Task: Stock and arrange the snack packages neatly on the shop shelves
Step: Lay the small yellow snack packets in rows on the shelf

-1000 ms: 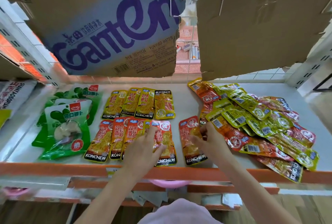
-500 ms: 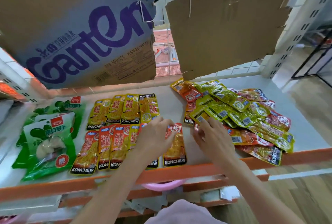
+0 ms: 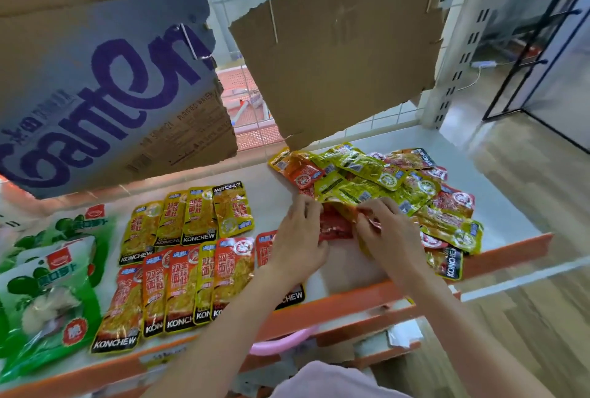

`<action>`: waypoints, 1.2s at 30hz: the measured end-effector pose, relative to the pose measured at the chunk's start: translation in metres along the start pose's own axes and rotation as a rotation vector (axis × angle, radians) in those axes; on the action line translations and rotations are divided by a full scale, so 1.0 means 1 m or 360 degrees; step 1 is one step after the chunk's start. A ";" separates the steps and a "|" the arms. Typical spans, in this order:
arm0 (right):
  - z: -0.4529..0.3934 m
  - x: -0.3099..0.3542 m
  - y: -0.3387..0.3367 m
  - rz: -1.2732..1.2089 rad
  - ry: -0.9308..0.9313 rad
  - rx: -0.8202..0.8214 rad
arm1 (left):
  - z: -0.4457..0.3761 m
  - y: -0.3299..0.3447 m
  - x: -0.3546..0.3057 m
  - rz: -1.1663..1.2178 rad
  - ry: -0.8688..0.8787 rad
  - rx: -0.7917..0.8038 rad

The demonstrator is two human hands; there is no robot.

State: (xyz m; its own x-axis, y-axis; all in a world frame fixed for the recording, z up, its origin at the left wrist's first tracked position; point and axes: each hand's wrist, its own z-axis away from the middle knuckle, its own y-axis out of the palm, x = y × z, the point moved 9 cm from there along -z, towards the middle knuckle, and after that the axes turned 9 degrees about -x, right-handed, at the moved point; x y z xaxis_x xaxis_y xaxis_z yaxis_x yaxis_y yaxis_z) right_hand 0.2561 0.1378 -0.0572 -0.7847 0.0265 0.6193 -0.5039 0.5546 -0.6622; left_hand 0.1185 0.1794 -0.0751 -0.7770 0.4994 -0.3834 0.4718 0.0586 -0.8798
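Note:
A red snack packet [image 3: 335,227] lies at the near edge of a loose pile of red and yellow-green packets [image 3: 396,184] on the right of the white shelf [image 3: 274,196]. My left hand [image 3: 298,238] holds its left side and my right hand [image 3: 388,235] pinches its right side. Left of my hands, a back row of yellow packets [image 3: 191,215] and a front row of red packets [image 3: 178,289] lie side by side. My left forearm covers part of the rightmost red packet in the front row.
Green snack bags [image 3: 48,286] lie at the shelf's left end. Torn cardboard sheets [image 3: 335,53] and a printed carton flap [image 3: 105,91] hang above the shelf. An orange rail [image 3: 351,298] runs along the shelf's front edge. Wooden floor [image 3: 526,270] lies to the right.
Both hands have left the front row and moved right to the pile's near edge, where they now hold a red packet. The camera has swung to the right.

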 end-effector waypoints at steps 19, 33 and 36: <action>-0.006 -0.023 0.012 -0.1435 0.0975 0.0301 | 0.004 -0.105 0.038 0.0944 -0.0373 -0.0859; -0.010 0.004 0.031 -0.1512 0.0884 0.0326 | 0.055 -0.045 0.087 0.1928 -0.1329 -0.0191; -0.007 0.006 0.042 -0.1525 0.0961 0.0397 | 0.056 -0.047 0.091 0.1836 -0.1273 -0.0159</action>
State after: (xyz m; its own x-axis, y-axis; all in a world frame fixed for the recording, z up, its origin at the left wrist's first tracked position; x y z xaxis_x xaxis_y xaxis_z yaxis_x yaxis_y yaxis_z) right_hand 0.2323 0.1669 -0.0786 0.2233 0.1140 0.9681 -0.9083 0.3847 0.1642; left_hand 0.0024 0.1733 -0.0848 0.0544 -0.3102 -0.9491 0.9983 0.0361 0.0454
